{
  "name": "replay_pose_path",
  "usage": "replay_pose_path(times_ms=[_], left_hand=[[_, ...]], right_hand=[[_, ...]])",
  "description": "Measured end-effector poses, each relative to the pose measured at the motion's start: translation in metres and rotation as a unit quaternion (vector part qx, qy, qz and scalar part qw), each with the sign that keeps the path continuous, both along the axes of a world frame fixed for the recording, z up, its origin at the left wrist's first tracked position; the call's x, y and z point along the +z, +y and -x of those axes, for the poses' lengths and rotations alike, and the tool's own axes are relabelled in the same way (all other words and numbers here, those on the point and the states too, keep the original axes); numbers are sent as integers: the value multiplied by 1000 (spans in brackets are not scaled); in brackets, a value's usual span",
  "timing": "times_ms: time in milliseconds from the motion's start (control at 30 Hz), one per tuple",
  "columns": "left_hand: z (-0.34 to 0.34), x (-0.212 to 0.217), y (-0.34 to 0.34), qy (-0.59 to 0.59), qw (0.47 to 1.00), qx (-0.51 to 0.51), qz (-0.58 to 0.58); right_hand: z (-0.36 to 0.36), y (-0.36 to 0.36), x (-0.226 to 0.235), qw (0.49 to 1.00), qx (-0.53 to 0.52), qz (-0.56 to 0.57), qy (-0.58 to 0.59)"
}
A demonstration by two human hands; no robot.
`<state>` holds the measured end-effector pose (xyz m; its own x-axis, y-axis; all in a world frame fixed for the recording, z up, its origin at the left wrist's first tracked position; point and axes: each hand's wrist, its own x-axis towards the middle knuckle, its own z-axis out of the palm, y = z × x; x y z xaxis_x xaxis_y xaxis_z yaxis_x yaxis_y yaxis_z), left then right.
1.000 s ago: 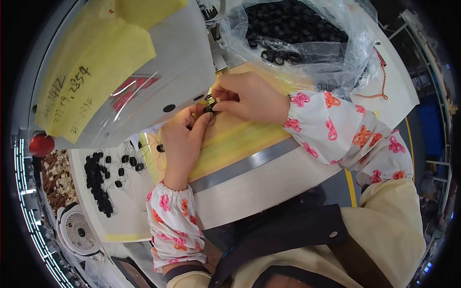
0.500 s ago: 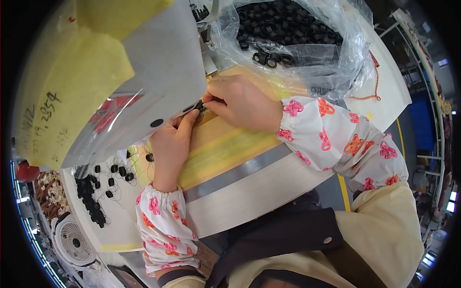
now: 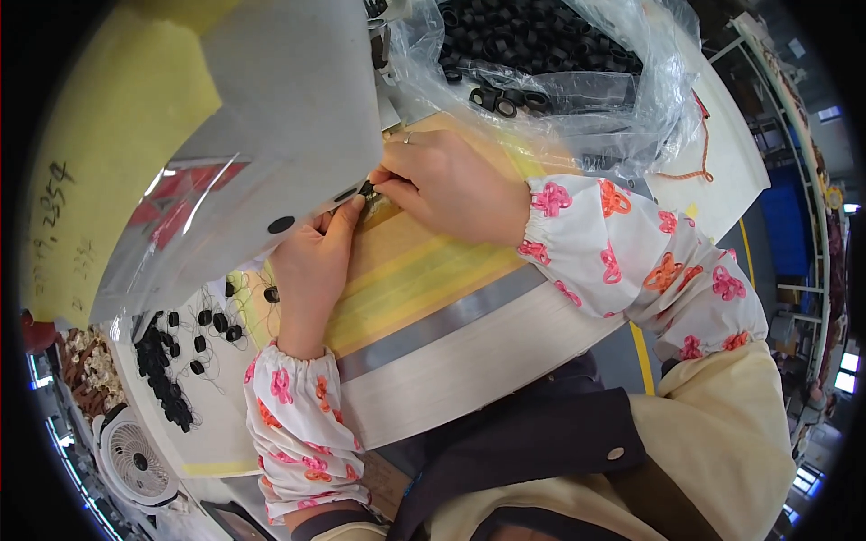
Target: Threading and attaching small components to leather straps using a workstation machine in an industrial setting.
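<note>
Close together under the edge of a pale machine head (image 3: pixel 298 99), both hands work at a small black piece (image 3: pixel 367 189). My left hand (image 3: pixel 316 260) is closed, its thumb and fingers pinching the piece from the left; the machine's edge hides part of the fingers. My right hand (image 3: pixel 446 185), with a ring on one finger, is closed too, fingertips pinched on the piece's right side. What exactly the piece is cannot be made out. It looks like a narrow black loop or strip. Beneath the hands lies a tan and yellow taped work surface (image 3: pixel 442 288).
A clear plastic bag (image 3: pixel 663 117) full of black rings (image 3: pixel 541 36) lies beyond my right hand. Small black pieces (image 3: pixel 167 379) joined by threads lie on the white table (image 3: pixel 216 433) at left. A white fan (image 3: pixel 140 460) stands beyond it; an orange cord (image 3: pixel 704 153) lies at right.
The view has shifted a little, and the machine head appears slightly farther left. Both hands stay together at the black piece, my left hand slightly farther left in the picture.
</note>
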<state>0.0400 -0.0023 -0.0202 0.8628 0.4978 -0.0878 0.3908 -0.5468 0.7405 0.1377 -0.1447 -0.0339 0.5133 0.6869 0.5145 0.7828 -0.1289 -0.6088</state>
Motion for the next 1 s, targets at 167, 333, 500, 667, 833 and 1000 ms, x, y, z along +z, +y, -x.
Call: replay_pose_path(times_ms=[167, 333, 500, 667, 833, 1000], left_hand=[[-3, -3, -1, -58, 998, -32, 6], [-2, -6, 2, -45, 999, -27, -14], [-2, -1, -2, -13, 1000, -11, -10], [1, 1, -1, -5, 1000, -6, -13], [2, -3, -2, -45, 999, -16, -13], [-7, -4, -3, -74, 997, -11, 22]], right_hand=[[-1, -3, 4, 1000, -7, 15, -1], [0, -2, 7, 998, -22, 51, -1], [0, 3, 4, 998, -24, 44, -25], [3, 6, 5, 999, -21, 38, -15], [-1, 6, 2, 999, -9, 29, -13], [-10, -3, 5, 1000, -10, 18, -6]])
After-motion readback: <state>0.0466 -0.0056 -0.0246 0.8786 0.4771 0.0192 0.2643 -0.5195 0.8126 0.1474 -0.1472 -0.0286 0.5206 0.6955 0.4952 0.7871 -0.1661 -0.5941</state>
